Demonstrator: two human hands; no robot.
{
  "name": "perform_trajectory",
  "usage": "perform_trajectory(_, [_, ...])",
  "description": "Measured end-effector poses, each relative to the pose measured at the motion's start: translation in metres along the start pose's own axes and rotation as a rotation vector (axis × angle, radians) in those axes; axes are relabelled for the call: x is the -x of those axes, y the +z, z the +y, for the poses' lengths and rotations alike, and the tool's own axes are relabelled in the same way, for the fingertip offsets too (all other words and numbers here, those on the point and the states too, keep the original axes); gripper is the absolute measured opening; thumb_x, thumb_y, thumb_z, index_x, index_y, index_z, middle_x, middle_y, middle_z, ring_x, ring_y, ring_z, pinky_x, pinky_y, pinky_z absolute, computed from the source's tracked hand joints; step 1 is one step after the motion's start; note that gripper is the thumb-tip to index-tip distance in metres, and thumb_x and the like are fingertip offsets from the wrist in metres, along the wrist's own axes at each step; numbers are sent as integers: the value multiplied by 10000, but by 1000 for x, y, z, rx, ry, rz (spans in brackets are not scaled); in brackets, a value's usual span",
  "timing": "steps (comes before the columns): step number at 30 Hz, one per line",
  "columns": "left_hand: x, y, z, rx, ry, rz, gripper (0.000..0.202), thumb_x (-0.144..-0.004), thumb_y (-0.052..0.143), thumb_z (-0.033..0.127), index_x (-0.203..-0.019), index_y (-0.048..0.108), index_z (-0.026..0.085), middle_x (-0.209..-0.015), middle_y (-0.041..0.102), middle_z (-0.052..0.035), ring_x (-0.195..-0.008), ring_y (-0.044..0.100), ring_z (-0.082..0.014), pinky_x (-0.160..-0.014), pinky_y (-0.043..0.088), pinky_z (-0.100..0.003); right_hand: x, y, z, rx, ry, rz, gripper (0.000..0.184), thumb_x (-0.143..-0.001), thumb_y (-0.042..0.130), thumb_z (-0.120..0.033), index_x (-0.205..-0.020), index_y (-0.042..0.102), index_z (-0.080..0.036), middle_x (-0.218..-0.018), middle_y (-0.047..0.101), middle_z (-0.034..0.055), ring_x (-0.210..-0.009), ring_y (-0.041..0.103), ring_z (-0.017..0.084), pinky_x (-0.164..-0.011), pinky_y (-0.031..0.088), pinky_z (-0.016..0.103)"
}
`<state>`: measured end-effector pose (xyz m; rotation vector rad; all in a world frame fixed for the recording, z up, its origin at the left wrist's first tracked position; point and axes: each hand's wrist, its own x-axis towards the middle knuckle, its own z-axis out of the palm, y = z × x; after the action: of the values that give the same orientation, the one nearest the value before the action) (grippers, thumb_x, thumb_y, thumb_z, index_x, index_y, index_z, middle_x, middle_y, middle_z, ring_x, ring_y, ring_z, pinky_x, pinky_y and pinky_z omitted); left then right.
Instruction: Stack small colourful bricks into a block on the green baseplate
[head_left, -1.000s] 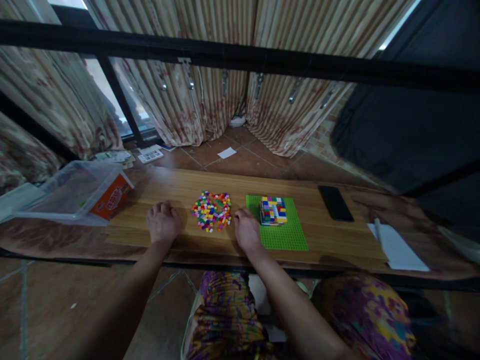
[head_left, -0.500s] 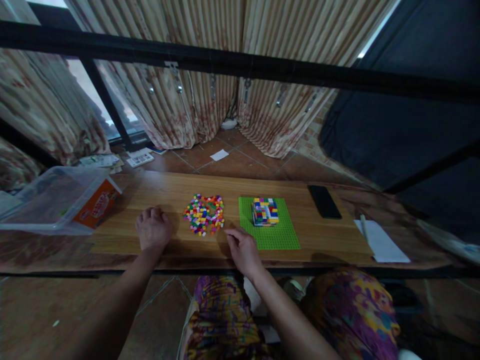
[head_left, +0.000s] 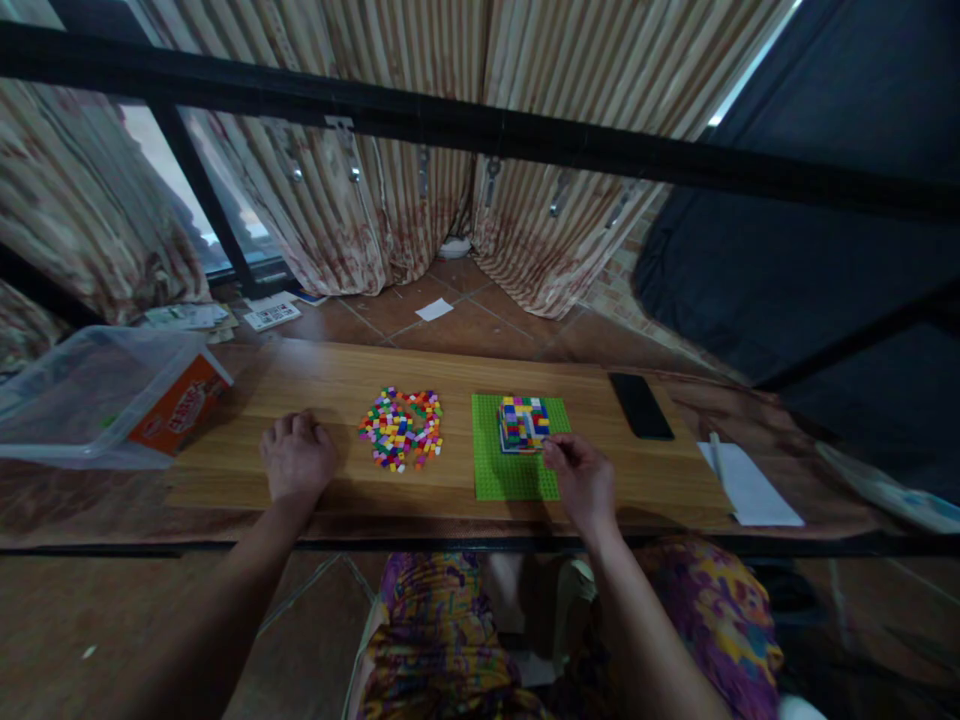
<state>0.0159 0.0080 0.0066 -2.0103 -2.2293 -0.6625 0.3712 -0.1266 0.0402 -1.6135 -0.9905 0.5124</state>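
Note:
A small block structure of many-coloured toy bricks, with an opening in its top, stands on a green studded baseplate. My right hand is at the structure's near right corner, thumb and fingertips pinched together. Whatever may be between those fingertips is too small to make out. To the left lies a loose pile of small coloured bricks. My left hand rests palm down on the wooden board, left of the pile, its fingers lying on the surface and slightly bent, holding nothing.
The wooden board carries the bricks and a black phone on the right. Beyond lie white paper and a pen. A clear plastic box with an orange label stands at left. A dark bar crosses above.
My right hand has moved right, from between the pile and the baseplate to the near right corner of the brick structure. My left hand stays resting on the board. The view has shifted slightly.

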Motion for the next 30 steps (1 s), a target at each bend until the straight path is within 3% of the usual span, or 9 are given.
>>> perform_trajectory(4, [0, 1, 0, 19, 1, -3, 412, -895, 372, 277, -1132, 643, 76, -1168, 625, -231, -1120, 545, -367, -991, 402, -522, -21, -3, -1, 99, -42, -5, 361, -812, 624, -497, -870, 708, -151, -811, 736, 86, -720, 652, 203, -689, 501, 318])
perform_trajectory(12, [1, 0, 0, 8, -2, -7, 408, -898, 375, 282, -1140, 633, 80, -1165, 618, -237, -1115, 542, -371, -972, 415, -528, -45, 5, -10, 514, -305, -78, 275, -878, 492, -294, -833, 731, -166, -840, 727, 108, -790, 658, 226, -750, 472, 333])
perform_trajectory(19, [0, -1, 1, 20, -3, -15, 406, -898, 382, 259, -1152, 637, 69, -1178, 625, -234, -1145, 541, -369, -982, 417, -530, -50, 12, -2, 638, -341, -89, 252, -868, 491, -232, -782, 724, -187, -807, 699, 84, -735, 618, 194, -713, 443, 304])
perform_trajectory(22, [0, -1, 1, 5, -12, -14, 409, -898, 387, 260, -1151, 643, 64, -1163, 630, -235, -1135, 545, -372, -981, 420, -532, -53, 12, 0, 594, -282, -61, 205, -835, 542, -264, -783, 726, -190, -808, 704, 76, -725, 608, 191, -708, 438, 309])
perform_trajectory(25, [0, -1, 1, 3, -12, -14, 412, -895, 385, 260, -1148, 644, 62, -1169, 627, -237, -1127, 547, -370, -978, 418, -531, -59, 12, 5, 438, -105, 28, 152, -742, 662, -328, -761, 718, -188, -752, 695, 51, -682, 589, 186, -696, 441, 322])
perform_trajectory(30, [0, 0, 0, 4, -1, -10, 414, -887, 370, 273, -1117, 647, 68, -1162, 630, -230, -1108, 548, -370, -961, 418, -521, -68, 15, 20, 6, 207, 121, 339, -514, 819, -364, -759, 696, -164, -694, 684, 16, -629, 603, 166, -644, 488, 316])
